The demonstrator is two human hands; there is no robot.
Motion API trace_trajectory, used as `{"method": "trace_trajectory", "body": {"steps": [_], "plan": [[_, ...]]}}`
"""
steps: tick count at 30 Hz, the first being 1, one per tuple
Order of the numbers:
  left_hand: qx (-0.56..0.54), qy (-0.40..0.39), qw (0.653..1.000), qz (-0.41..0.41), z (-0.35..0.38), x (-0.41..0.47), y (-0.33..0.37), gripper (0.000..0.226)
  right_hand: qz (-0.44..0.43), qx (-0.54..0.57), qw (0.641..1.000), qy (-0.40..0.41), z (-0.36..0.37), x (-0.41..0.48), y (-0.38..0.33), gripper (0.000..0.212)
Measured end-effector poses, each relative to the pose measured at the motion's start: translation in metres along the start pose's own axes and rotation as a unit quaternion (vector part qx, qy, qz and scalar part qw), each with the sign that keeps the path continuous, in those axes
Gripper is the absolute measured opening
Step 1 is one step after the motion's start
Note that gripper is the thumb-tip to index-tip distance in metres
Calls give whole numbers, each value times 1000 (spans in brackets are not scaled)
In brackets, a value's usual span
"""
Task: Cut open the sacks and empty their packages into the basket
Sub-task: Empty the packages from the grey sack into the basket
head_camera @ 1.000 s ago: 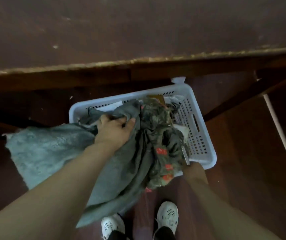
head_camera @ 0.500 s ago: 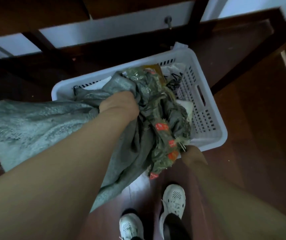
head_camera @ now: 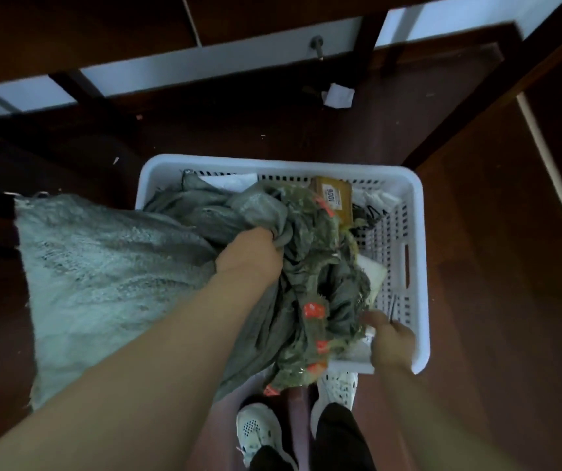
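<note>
Upending the left hand's (head_camera: 252, 254) gripped grey woven sack (head_camera: 102, 266) over the white slotted plastic basket (head_camera: 306, 161), pinching the right hand's (head_camera: 390, 341) thin metal tool (head_camera: 392, 309) clear.

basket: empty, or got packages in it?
Not empty: a brown package and white packets lie in the basket, partly under the sack.

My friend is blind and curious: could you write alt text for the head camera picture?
A person's left hand grips a bunched grey sack over a white basket, while the right hand holds a thin tool at the basket's near edge. A brown box and white packages lie inside.
</note>
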State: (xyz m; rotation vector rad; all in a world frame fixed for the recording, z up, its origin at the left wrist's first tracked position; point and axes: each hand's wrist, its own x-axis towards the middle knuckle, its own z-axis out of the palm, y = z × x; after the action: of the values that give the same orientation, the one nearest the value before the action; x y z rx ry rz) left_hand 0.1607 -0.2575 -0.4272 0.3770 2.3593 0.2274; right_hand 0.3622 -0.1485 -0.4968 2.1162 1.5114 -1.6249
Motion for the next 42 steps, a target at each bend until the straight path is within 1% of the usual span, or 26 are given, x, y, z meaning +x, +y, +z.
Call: {"method": "trace_trajectory", "body": {"steps": [2,4,5,6,7,8,9,10,11,12,14,15,17,18,19,21,22,23,24,25,29,33,35,38,40,42], "plan": [[-24,-18,999,13,-5,-7,1,21,-46,58,992,-98,20,-19,-31,38],[-71,-30,997,26,-14,-15,1,23,-78,54,977,-189,47,-28,-57,79],[-100,-23,994,39,-20,-21,0,22,-81,22,974,-209,59,-35,-69,94],[-120,1,991,62,-27,-30,-4,23,-80,7,972,-220,71,-41,-77,98],[-117,60,987,96,-33,-39,-11,25,-80,-1,971,-224,82,-45,-82,93],[-87,148,976,131,-38,-45,-21,32,-81,-3,971,-224,90,-51,-86,87],[-39,244,958,147,-42,-52,-32,39,-83,-17,971,-222,98,-53,-86,94],[8,328,935,131,-47,-58,-44,46,-83,-41,971,-219,105,-56,-85,100],[32,385,919,80,-51,-63,-56,50,-86,-73,970,-213,108,-57,-84,99],[26,404,914,4,-56,-68,-69,53,-88,-96,970,-206,110,-60,-83,89],[-67,390,902,-171,-66,-71,-94,65,-73,-110,974,-186,110,-58,-81,63],[-140,377,881,-248,-71,-71,-105,76,-63,-96,977,-180,110,-56,-81,61],[-298,362,818,-334,-80,-68,-124,95,-59,-48,979,-189,113,-50,-77,78],[-351,355,794,-346,-82,-65,-132,100,-62,-32,980,-187,115,-48,-73,87],[-377,340,786,-354,-82,-61,-140,101,-65,-29,981,-181,119,-43,-69,90],[-375,299,800,-361,-77,-56,-159,94,-46,-52,983,-169,123,-43,-66,80],[-366,284,812,-355,-74,-54,-168,81,-35,-62,985,-157,122,-46,-66,66],[-357,281,822,-344,-72,-54,-177,60,-26,-74,986,-147,119,-48,-68,50],[-360,294,823,-326,-71,-56,-183,38,-21,-79,987,-137,116,-49,-69,38],[-377,310,817,-308,-70,-61,-185,24,-20,-79,989,-123,112,-48,-70,35],[-442,357,772,-285,-82,-84,-174,20,-25,-35,998,-45,86,-59,-83,34],[-513,364,731,-265,-119,-114,-157,24,-54,34,998,-28,50,-97,-109,41],[-532,355,723,-259,-141,-134,-149,26,-79,57,995,-20,31,-129,-127,34],[-591,342,681,-265,-175,-171,-133,32,-95,86,991,-25,6,-174,-149,20],[-624,334,661,-250,-196,-195,-125,29,-113,84,990,-25,-8,-203,-160,12],[-651,331,644,-229,-217,-215,-116,18,-130,90,987,-26,-21,-226,-170,13]]}}
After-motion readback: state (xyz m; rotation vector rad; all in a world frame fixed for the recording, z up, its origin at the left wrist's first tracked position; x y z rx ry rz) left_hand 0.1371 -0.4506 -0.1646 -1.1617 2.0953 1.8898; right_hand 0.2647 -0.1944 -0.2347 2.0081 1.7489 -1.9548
